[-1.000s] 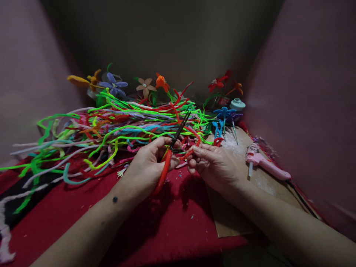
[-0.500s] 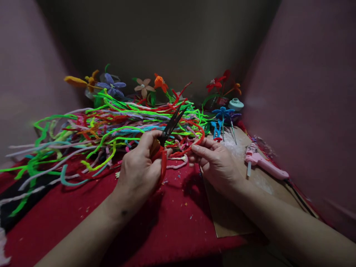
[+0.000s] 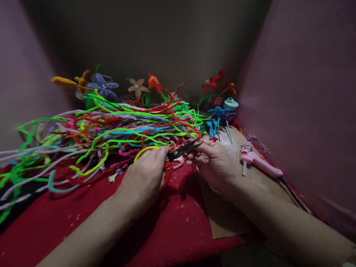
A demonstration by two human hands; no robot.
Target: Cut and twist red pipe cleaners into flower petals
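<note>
My left hand (image 3: 146,170) is closed round the handles of a pair of scissors (image 3: 182,150) with black blades and red and yellow grips. The blades point right, slightly apart, and their tips reach the fingers of my right hand (image 3: 215,159). Those fingers pinch a red pipe cleaner (image 3: 198,129), which runs up and left from the fingertips. Whether the blades touch it cannot be made out. Behind both hands lies a large heap of multicoloured pipe cleaners (image 3: 125,118).
Pipe-cleaner flowers (image 3: 103,85) stand along the back. On the right, a pink glue gun (image 3: 260,161) rests on a brown board (image 3: 222,218), near blue flowers (image 3: 218,112) and a pale teal pot (image 3: 230,104). Small scraps dot the red cloth (image 3: 172,230).
The scissors have swung from pointing upward to pointing right, their tips now at my right fingers. The red pipe cleaner's loop has opened out toward the upper left. The view has shifted slightly.
</note>
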